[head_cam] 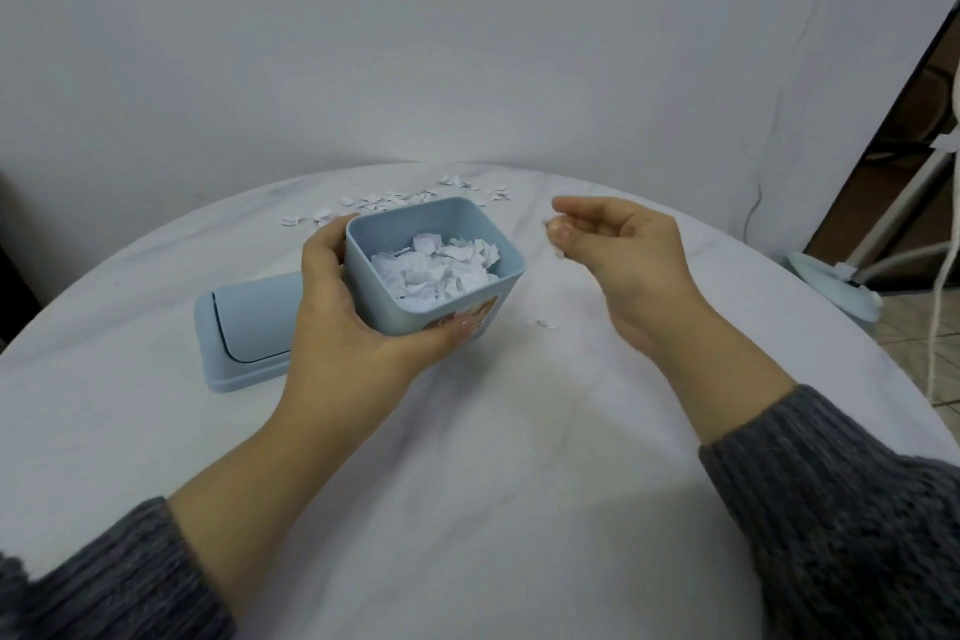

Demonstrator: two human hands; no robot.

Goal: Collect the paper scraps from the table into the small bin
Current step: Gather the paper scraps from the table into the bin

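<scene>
Now: my left grip (pixel 343 322) clasps small pale-blue plastic bin (pixel 415 307); hold steady. My right grip (pixel 623 265) pinches white paper scraps (pixel 553 226) just right of bin; move above opening before letting go.

The bin (pixel 374 296) sits mid-table, its lid (pixel 249 333) flat at nine o'clock and scraps (pixel 395 200) strewn at twelve; from three round to six o'clock the tabletop (pixel 519 431) offers open passage.
</scene>
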